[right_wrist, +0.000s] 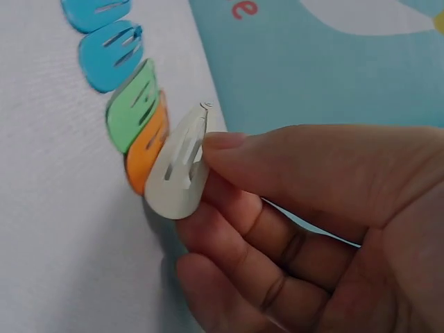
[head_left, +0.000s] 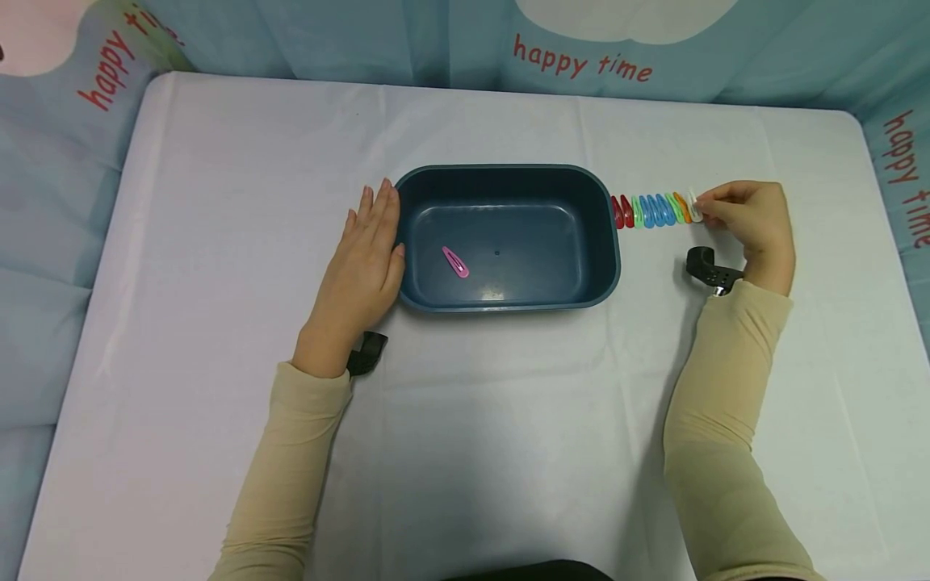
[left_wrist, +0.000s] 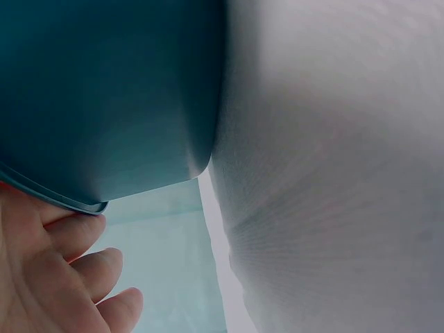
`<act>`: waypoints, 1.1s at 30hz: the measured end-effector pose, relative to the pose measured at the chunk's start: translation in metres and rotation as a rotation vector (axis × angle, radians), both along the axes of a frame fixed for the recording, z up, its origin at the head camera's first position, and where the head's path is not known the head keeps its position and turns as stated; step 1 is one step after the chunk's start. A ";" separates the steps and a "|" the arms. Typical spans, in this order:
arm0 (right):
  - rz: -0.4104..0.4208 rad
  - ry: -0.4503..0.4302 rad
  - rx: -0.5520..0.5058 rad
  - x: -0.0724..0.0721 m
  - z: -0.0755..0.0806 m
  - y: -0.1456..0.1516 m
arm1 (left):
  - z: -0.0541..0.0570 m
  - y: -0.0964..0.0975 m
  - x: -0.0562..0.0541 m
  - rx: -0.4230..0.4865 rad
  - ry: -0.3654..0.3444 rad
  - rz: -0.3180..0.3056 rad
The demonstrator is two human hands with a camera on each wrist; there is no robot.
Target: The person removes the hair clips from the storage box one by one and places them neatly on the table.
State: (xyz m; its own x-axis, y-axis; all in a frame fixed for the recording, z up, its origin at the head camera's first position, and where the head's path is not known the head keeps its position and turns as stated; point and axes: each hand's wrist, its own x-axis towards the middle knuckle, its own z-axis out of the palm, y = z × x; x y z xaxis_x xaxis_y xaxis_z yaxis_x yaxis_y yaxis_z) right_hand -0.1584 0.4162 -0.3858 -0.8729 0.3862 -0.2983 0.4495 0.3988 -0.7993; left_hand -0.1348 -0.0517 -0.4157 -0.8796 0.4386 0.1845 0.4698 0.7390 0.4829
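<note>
Between thumb and fingers, my right hand [head_left: 751,222] pinches a white snap hair clip [right_wrist: 177,170] at the right end of a row of clips. Beside it in that row lie an orange clip [right_wrist: 144,156], a green clip [right_wrist: 132,107] and several blue clips [head_left: 657,211]. Another green clip [head_left: 638,211] and dark red clips [head_left: 622,211] are nearest the dark blue basin [head_left: 508,310]. Inside the basin, on its floor, lies one pink hair clip [head_left: 455,262]. My left hand [head_left: 359,262] rests with straight fingers along the basin's left rim.
A white cloth covers the table [head_left: 494,452]. Behind it hangs a light blue curtain [head_left: 349,40] printed with red words. Black wrist cameras are strapped at both wrists, and the right one [head_left: 708,270] sits just above the cloth.
</note>
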 end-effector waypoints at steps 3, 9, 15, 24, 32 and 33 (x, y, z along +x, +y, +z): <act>0.004 -0.011 0.037 -0.001 -0.001 -0.001 | 0.000 0.000 0.000 0.000 0.002 0.000; -0.007 -0.025 0.073 -0.001 -0.003 -0.002 | 0.000 0.000 0.000 0.002 0.004 -0.001; -0.008 -0.034 0.088 -0.001 -0.003 -0.003 | 0.000 0.000 0.000 0.008 0.009 0.000; 0.003 -0.031 0.070 -0.001 -0.002 -0.003 | 0.000 -0.001 0.000 0.001 -0.002 -0.001; -0.061 -0.020 0.033 -0.001 -0.002 -0.003 | 0.000 -0.001 0.000 0.000 -0.001 -0.002; -0.062 -0.017 0.031 -0.001 -0.001 -0.003 | 0.001 -0.001 0.000 0.000 -0.001 -0.002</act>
